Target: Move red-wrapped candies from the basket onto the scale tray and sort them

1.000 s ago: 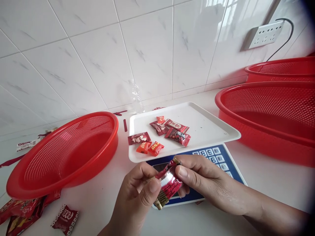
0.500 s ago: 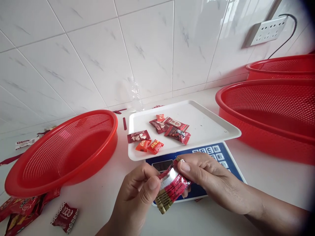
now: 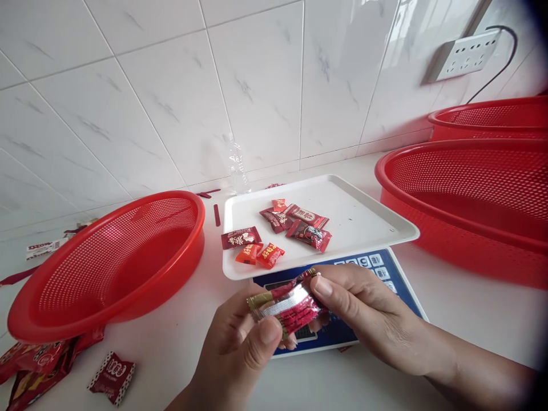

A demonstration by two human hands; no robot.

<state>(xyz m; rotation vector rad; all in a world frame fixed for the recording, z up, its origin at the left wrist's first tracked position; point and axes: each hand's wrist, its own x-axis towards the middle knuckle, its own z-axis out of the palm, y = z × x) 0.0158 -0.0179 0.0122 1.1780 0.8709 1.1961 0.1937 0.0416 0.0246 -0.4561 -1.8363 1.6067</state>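
Over the tabletop [image 3: 171, 348], just above the scale [image 3: 385, 268], the red packet [image 3: 291, 305] lies crosswise, its gold end pinched in the left hand [image 3: 235, 354], the other end in the right hand [image 3: 363, 319], both grips closed tight.

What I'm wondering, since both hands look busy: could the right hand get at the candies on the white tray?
Probably yes. The candies lie on the white tray just beyond the right hand, nothing between. But it and the left hand both pinch a red wrapper, so its fingers are occupied.
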